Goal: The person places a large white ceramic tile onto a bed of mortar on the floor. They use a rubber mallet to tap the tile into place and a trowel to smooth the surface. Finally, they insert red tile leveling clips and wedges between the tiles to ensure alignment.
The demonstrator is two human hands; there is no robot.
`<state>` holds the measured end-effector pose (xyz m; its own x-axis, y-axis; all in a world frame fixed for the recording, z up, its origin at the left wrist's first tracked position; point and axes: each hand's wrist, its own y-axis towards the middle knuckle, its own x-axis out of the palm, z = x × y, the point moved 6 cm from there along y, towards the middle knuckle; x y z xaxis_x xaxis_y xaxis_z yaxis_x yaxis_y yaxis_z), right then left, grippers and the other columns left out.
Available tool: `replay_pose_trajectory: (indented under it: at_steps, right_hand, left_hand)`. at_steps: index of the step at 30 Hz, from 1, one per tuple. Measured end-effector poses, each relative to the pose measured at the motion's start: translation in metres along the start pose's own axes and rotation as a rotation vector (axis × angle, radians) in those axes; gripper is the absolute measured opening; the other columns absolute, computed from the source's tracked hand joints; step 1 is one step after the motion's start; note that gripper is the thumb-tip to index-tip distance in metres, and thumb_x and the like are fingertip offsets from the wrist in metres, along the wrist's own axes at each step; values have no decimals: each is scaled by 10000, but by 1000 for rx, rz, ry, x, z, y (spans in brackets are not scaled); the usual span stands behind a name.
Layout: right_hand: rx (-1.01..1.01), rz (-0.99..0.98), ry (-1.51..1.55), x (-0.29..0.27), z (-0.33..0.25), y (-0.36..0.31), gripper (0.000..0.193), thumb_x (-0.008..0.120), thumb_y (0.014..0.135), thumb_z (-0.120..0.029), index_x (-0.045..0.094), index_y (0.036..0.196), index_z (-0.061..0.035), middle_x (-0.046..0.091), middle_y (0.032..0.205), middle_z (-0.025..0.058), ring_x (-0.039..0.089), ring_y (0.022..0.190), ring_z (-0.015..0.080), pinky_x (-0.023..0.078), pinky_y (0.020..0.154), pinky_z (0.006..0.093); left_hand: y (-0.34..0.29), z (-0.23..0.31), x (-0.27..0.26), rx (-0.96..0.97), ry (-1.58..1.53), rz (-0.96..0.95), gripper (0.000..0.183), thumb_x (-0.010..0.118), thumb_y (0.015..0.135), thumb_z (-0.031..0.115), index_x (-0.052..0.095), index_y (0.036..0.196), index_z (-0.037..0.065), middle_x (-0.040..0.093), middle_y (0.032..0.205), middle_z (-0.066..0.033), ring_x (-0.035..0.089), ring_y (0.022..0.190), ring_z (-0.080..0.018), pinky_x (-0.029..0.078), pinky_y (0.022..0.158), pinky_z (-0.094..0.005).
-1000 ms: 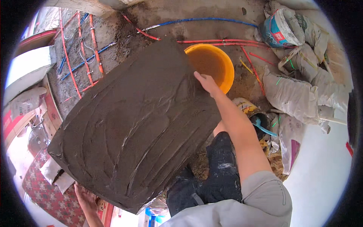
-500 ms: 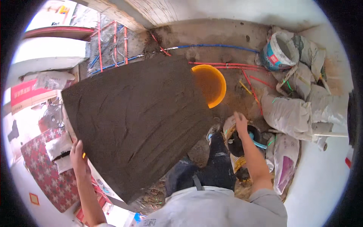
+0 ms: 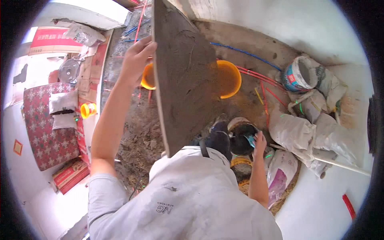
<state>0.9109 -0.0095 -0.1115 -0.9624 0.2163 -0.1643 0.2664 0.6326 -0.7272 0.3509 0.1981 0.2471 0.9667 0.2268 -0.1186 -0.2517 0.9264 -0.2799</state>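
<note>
While the left hand [image 3: 136, 60] is gripping the upper edge of the mortar-coated tile [image 3: 184, 76], the tile is standing nearly on edge before the person, hiding the middle of the orange basin [image 3: 230, 78]. Well apart, the right hand [image 3: 259, 142] is resting at the rim of a dark bucket [image 3: 242, 138]; whether it is holding anything is unclear. Grey sacks [image 3: 304, 132] are lying at right, a pink-printed bag [image 3: 280, 182] below them. A flat red box [image 3: 70, 176] is sitting lower left, a red sign [image 3: 52, 40] upper left.

place: building site, floor being tiled | signs: cement sacks [image 3: 296, 130], bare floor pipes [image 3: 256, 76], orange bucket [image 3: 230, 78]
</note>
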Motion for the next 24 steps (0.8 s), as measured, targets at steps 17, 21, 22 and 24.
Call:
replay_pose_trajectory:
  at_steps: [17,21,22,24]
  right_hand:
    - [141,-258,-107,98,-170,-200,233,610,924,-82,647,1113,49,688,979,125,660,882,203,520,792,311]
    - [93,-333,223,134,-188,-251,224,582,902,-68,661,1077,48,692,914,123,682,833,215,571,733,339]
    - [69,-289,150,130,-200,-264,233,574,895,-61,660,1082,48,694,914,127,685,829,222,572,728,344]
    - [83,-249,125,118,-216,-285,253,565,872,-48,658,1087,48,695,907,133,687,818,230,572,721,346]
  left_hand:
    - [76,5,148,441,16,-67,593,776,820,208,451,1241,-54,565,1164,-148,580,1049,-214,499,870,-324]
    - [67,16,155,507,26,-36,657,784,712,258,455,1150,-104,497,1148,-215,505,1111,-327,422,979,-421]
    - [65,15,158,555,27,-25,646,787,708,258,459,1135,-99,493,1141,-218,490,1123,-338,406,995,-429]
    - [63,18,152,612,31,-26,622,790,706,253,468,1113,-89,479,1144,-223,455,1152,-359,378,1015,-446]
